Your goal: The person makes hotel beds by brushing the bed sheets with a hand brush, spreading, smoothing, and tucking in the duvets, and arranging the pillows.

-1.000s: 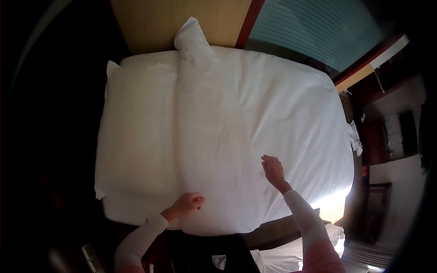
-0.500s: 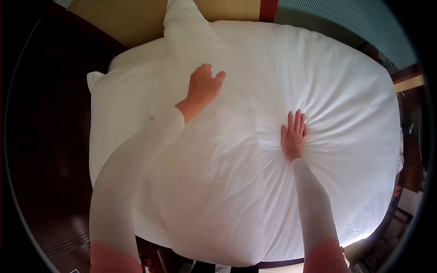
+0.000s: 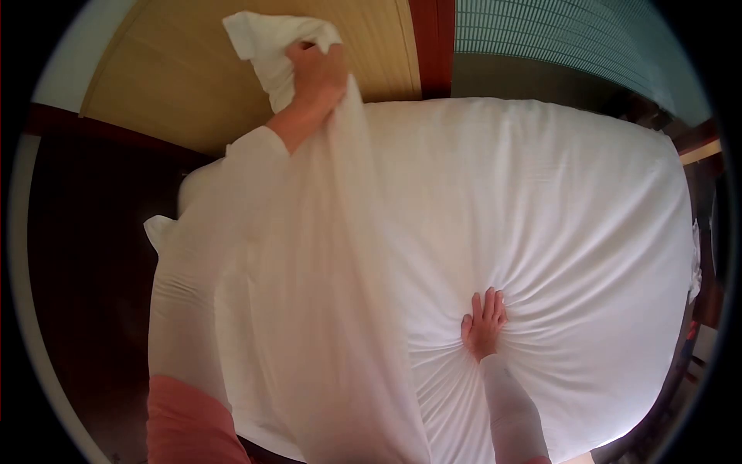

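Note:
At the far side of the bed, my left hand (image 3: 317, 81) grips the folded edge of the white bedding (image 3: 309, 278), its fingers closed on the cloth. The loose corner of that cloth hangs beyond the bed's far edge, in front of the wooden panel. My right hand (image 3: 484, 326) lies palm down with fingers spread on the white cover (image 3: 603, 232), and creases fan out around it. A band of raised cloth runs from my left hand down to the near edge. A small white corner (image 3: 158, 232) sticks out at the bed's left side.
Behind the bed stand a light wooden panel (image 3: 193, 69), a dark red post (image 3: 433, 54) and a slatted blind (image 3: 556, 39). Dark floor (image 3: 85, 271) shows at the left. Some white cloth (image 3: 696, 263) hangs at the far right edge.
My left hand has reached from near the bed's near edge to its far side, taking hold of the cloth and raising it. My right hand has come down flat on the cover.

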